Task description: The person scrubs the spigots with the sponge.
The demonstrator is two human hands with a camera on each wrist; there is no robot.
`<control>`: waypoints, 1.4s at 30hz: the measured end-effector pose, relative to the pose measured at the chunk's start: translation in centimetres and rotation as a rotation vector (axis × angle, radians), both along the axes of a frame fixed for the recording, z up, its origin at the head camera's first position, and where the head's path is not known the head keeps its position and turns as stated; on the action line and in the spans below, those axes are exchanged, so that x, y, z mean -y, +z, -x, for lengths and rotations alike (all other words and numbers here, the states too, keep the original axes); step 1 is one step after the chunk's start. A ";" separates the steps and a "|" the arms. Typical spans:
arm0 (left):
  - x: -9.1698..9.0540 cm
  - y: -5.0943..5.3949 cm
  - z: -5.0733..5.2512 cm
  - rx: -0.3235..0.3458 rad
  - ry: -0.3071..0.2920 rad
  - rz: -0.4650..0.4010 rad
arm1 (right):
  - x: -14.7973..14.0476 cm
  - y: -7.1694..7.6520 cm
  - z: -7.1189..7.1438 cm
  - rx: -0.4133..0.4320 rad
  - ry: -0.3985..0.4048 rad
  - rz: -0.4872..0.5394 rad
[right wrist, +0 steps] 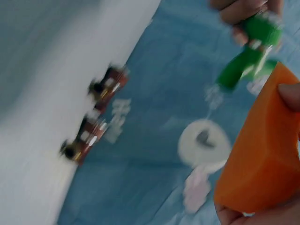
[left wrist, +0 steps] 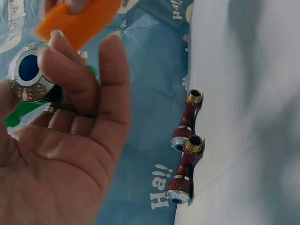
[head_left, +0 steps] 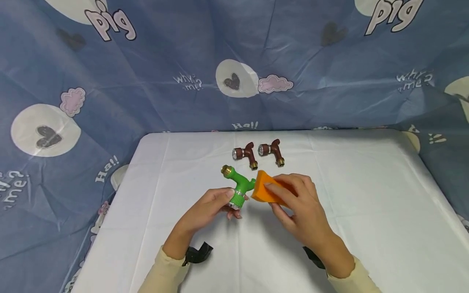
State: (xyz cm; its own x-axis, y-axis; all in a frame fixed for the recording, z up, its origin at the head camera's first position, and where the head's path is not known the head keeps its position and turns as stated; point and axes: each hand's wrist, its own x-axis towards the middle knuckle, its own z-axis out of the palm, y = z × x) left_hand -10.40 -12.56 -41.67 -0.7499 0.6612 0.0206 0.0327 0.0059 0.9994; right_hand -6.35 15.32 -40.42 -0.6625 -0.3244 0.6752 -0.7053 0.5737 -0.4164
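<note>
My left hand (head_left: pixel 214 203) grips a green tap (head_left: pixel 239 183) by its ribbed knob, with the brass threaded end pointing up and left. The knob's chrome cap with a blue centre (left wrist: pixel 29 68) shows in the left wrist view. In my right hand (head_left: pixel 302 203) is an orange sponge (head_left: pixel 265 188), pinched between thumb and fingers. The sponge's left edge is close beside the tap's spout; whether they touch I cannot tell. Part of the tap is hidden behind the left fingers in the left wrist view.
Two dark red taps with brass ends, a left one (head_left: pixel 245 154) and a right one (head_left: pixel 272 151), lie behind the hands on the white-covered table (head_left: pixel 183 171). A blue printed cloth (head_left: pixel 176 49) hangs along the table's back and sides.
</note>
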 end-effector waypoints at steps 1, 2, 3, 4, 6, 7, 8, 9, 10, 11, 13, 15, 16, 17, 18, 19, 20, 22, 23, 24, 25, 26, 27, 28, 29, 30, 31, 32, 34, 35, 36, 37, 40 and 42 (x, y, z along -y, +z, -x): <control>0.0 0.0 0.0 0.004 -0.011 0.007 | 0.4 0.2 -0.1 -0.028 0.028 0.004; -0.1 0.0 0.0 0.011 -0.024 0.012 | 0.8 0.4 -0.2 -0.056 0.055 0.006; -0.1 0.0 0.0 0.014 -0.038 0.013 | 1.2 0.5 -0.3 -0.086 0.078 0.006; -0.2 0.0 0.0 0.023 -0.053 0.013 | 1.5 0.7 -0.3 -0.110 0.098 0.004; -0.3 0.0 -0.1 0.036 -0.080 0.002 | 1.9 0.8 -0.3 -0.141 0.117 -0.002; -0.4 0.0 -0.1 0.043 -0.089 -0.003 | 1.8 0.8 -0.2 -0.140 0.119 -0.008; -0.4 0.0 -0.1 0.049 -0.095 -0.005 | 1.7 0.7 -0.1 -0.123 0.116 -0.019; -0.4 0.0 -0.1 0.056 -0.097 -0.007 | 1.5 0.6 0.0 -0.098 0.110 -0.031; -0.3 -0.1 -0.2 0.061 -0.095 -0.006 | 1.2 0.5 0.1 -0.068 0.100 -0.043; -0.2 -0.1 -0.2 0.070 -0.091 -0.005 | 0.9 0.3 0.1 -0.038 0.085 -0.055; -0.1 -0.2 -0.2 0.088 -0.077 0.009 | 0.3 -0.1 0.1 0.016 0.052 -0.069; 0.0 -0.2 -0.3 0.100 -0.056 0.023 | -0.2 -0.4 -0.1 0.059 0.041 -0.060; 0.0 -0.3 -0.3 0.105 -0.044 0.028 | -0.2 -0.4 -0.2 0.071 0.050 -0.045; 0.0 -0.3 -0.3 0.107 -0.032 0.033 | -0.2 -0.5 -0.4 0.082 0.068 -0.027; 0.0 -0.3 -0.3 0.107 -0.017 0.039 | -0.1 -0.4 -0.6 0.088 0.094 -0.007; 0.0 -0.4 -0.3 0.104 -0.005 0.042 | 0.0 -0.4 -0.8 0.094 0.124 0.012; -0.1 -0.4 -0.3 0.101 0.006 0.045 | 0.2 -0.2 -0.9 0.095 0.155 0.029; -0.3 -0.5 -0.3 0.093 0.017 0.051 | 0.7 0.0 -1.0 0.091 0.202 0.043; -0.3 -0.5 -0.3 0.089 0.017 0.055 | 0.9 0.2 -1.0 0.095 0.211 0.039; -0.4 -0.5 -0.4 0.087 0.012 0.059 | 1.1 0.3 -1.0 0.095 0.212 0.031; -0.5 -0.5 -0.4 0.087 0.005 0.063 | 1.2 0.4 -0.9 0.098 0.206 0.021; -0.7 -0.5 -0.5 0.088 -0.006 0.065 | 1.2 0.4 -0.8 0.101 0.198 0.009; -0.8 -0.4 -0.5 0.089 -0.015 0.069 | 1.2 0.4 -0.8 0.106 0.187 -0.002; -0.9 -0.3 -0.5 0.093 -0.021 0.074 | 1.1 0.4 -0.7 0.109 0.175 -0.010; -0.9 -0.3 -0.6 0.096 -0.026 0.081 | 1.0 0.3 -0.7 0.117 0.165 -0.018; -1.0 -0.2 -0.6 0.101 -0.028 0.090 | 0.8 0.2 -0.7 0.117 0.157 -0.024; -1.0 -0.1 -0.6 0.108 -0.028 0.097 | 0.6 0.1 -0.7 0.117 0.151 -0.028; -1.0 0.1 -0.6 0.113 -0.027 0.105 | 0.3 -0.1 -0.7 0.117 0.147 -0.030; -1.0 0.2 -0.6 0.122 -0.020 0.124 | -0.2 -0.3 -0.7 0.116 0.127 -0.033; -1.0 0.3 -0.6 0.124 -0.015 0.134 | -0.5 -0.4 -0.7 0.116 0.113 -0.033; -1.0 0.4 -0.7 0.129 -0.008 0.145 | -0.8 -0.5 -0.6 0.112 0.102 -0.023; -1.0 0.4 -0.7 0.133 0.003 0.151 | -1.2 -0.5 -0.5 0.109 0.092 -0.006; -1.1 0.4 -0.9 0.122 0.048 0.178 | -1.9 -0.3 -0.4 0.117 0.077 0.078; -1.3 0.4 -1.0 0.105 0.089 0.202 | -2.2 0.2 -0.4 0.125 0.093 0.153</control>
